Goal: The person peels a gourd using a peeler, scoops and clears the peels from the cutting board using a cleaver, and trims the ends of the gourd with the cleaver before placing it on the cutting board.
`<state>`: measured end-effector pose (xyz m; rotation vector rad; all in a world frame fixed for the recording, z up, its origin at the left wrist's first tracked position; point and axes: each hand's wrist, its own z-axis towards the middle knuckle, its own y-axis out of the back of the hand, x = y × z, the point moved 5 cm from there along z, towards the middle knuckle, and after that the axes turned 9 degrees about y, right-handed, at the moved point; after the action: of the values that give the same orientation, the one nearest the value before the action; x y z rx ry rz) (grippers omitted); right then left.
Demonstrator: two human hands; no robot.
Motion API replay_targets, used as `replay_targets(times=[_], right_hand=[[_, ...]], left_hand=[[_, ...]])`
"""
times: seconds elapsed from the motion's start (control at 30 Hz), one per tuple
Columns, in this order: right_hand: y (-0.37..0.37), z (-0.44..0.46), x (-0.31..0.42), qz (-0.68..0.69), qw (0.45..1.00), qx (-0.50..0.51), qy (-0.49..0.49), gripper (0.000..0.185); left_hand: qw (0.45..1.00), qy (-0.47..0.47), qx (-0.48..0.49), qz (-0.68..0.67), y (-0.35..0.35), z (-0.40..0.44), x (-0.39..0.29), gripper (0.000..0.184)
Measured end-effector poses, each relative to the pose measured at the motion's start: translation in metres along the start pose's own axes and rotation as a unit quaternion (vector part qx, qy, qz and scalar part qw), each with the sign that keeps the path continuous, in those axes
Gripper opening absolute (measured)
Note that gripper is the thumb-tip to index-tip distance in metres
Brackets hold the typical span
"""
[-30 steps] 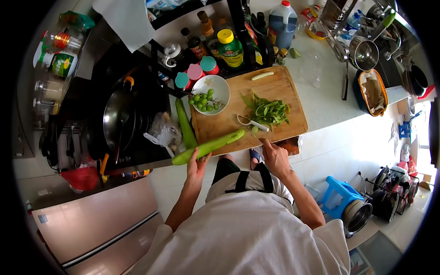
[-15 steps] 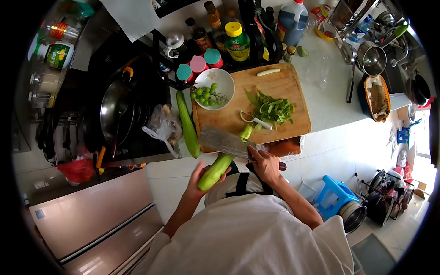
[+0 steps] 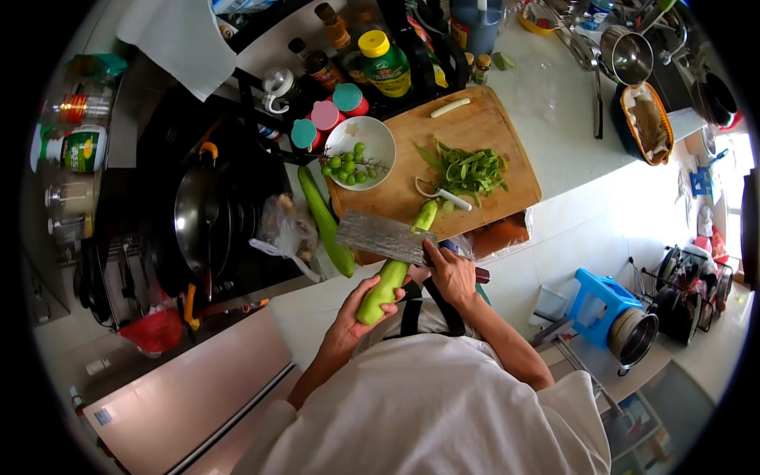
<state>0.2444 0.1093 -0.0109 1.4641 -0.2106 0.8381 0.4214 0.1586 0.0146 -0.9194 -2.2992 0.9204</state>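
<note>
My left hand [image 3: 355, 315] is closed around the near end of a peeled luffa gourd [image 3: 383, 291], whose far end points over the board. My right hand [image 3: 454, 274] grips a cleaver [image 3: 372, 237], its broad blade lying across the gourd and hiding part of it. The blade's exact contact with the gourd cannot be made out. On the wooden cutting board [image 3: 511, 131] are a heap of green peelings [image 3: 473, 170] and a white-handled peeler [image 3: 453, 199]. An unpeeled luffa gourd [image 3: 323, 222] lies along the board's left side.
A white bowl [image 3: 378, 136] with small round green fruits [image 3: 348, 168] stands on the board's left corner, near a pale stalk [image 3: 450, 108]. Bottles, including a yellow-capped one [image 3: 385, 67], line the back. Left are a plastic bag [image 3: 286, 229] and a wok [image 3: 192, 210].
My left fingers, partly spread before, now wrap around the gourd. The cleaver stays across it, its blade at a slightly different angle. The camera view has tilted.
</note>
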Motion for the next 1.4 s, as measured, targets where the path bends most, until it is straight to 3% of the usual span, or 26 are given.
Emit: replay_targets(times=[0.37,0.6,1.0,1.4], right_hand=[[-0.014,-0.003,-0.014,-0.032,0.995,0.032,-0.086,0.051],[-0.007,0.0,0.002,0.007,0.998,-0.026,-0.049,0.055],[-0.005,0.006,-0.008,0.052,0.993,-0.015,-0.103,0.052],[-0.005,0.002,-0.013,0.058,0.992,-0.034,-0.107,0.049]], left_hand=[[0.999,0.032,0.018,0.031,-0.004,-0.006,-0.006,0.057],[0.998,0.035,0.01,0.055,-0.009,-0.006,-0.011,0.055],[0.989,0.029,-0.005,0.147,-0.015,-0.006,-0.017,0.058],[0.99,0.042,0.019,0.136,-0.016,-0.005,-0.02,0.059]])
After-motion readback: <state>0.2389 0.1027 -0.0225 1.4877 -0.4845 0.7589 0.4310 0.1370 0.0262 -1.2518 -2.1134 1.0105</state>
